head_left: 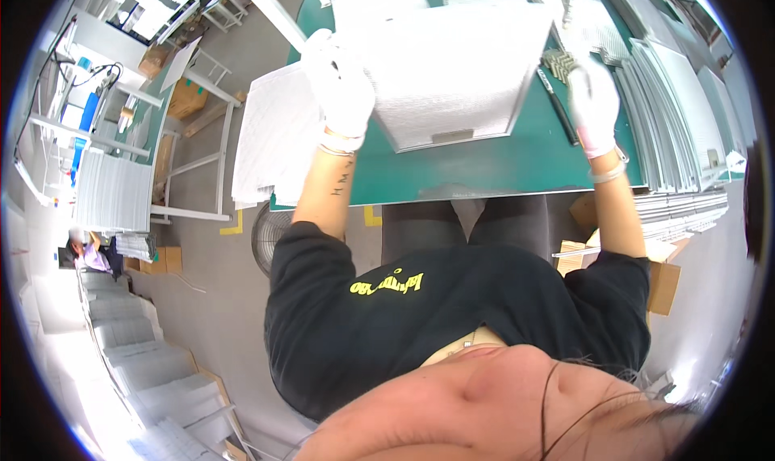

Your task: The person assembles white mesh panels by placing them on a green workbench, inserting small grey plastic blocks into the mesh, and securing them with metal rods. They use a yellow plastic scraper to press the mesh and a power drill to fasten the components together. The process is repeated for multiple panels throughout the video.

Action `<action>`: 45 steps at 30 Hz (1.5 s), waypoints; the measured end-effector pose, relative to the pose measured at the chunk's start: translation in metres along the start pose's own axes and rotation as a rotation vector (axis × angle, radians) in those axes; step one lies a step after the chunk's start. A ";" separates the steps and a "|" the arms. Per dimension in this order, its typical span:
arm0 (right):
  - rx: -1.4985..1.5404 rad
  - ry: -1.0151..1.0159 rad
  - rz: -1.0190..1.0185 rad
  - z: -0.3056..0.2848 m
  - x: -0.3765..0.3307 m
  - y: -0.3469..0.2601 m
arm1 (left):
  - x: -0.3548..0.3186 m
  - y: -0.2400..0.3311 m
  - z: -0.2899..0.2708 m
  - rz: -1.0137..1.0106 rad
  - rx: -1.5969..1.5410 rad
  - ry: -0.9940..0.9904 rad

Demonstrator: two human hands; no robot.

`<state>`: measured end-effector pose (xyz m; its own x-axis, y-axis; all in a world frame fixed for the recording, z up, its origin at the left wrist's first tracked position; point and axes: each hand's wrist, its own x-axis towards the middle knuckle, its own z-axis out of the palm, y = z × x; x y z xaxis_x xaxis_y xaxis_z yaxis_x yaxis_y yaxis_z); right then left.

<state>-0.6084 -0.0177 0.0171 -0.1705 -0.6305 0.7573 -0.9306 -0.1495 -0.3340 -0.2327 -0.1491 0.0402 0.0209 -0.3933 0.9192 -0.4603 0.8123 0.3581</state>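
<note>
A pale rectangular mesh panel [452, 73] with a thin frame lies in front of me over the green tabletop [420, 170]. Along its near edge is a small grey tab [453, 136]. My left hand [343, 90], in a white glove, is closed on the panel's left edge. To the right of the panel, my right hand [593, 102], also gloved, is blurred, and its fingers wash out in the glare. Beside those fingers sits a small heap of grey-green pieces [559, 62]. A dark pen-like tool [559, 107] lies between the panel and my right hand.
Many thin framed panels [662, 114] stand in a row at the table's right. White sheets [270, 134] stick out past its left edge. A round fan [270, 239] is on the floor below. Further left stands another table with stacked panels [113, 190]; a person [93, 251] is beyond.
</note>
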 end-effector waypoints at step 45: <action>1.139 0.199 0.750 -0.004 -0.125 -0.081 | 0.007 0.109 0.123 0.720 0.123 -0.616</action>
<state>-0.5132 0.0765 -0.0482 -0.6421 -0.7319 0.2281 0.1639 -0.4217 -0.8918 -0.3920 -0.1162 0.0659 -0.7584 -0.0025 0.6518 -0.2710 0.9107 -0.3118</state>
